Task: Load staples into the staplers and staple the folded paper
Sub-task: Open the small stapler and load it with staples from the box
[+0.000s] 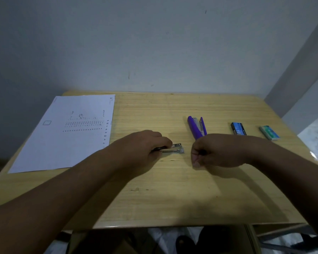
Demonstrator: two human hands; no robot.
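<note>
- A printed sheet of paper (66, 132) is laid flat on the far left part of the wooden table (173, 189), well apart from the staplers.
- A purple stapler (197, 127) is seen lying open behind the right hand, its near end hidden by the knuckles.
- Two staple boxes are set at the right: a dark blue box (238, 128) and, nearer the edge, a green box (269, 132).
- A small black stapler (171, 149) is gripped by the left hand (145, 145); its metal front end sticks out to the right, the rest covered by the fingers.
- The right hand (215, 150) is held just beside that metal end, fingers curled, with something small and dark pinched in them; what it is cannot be told.
- Both forearms are stretched forward over the table.
</note>
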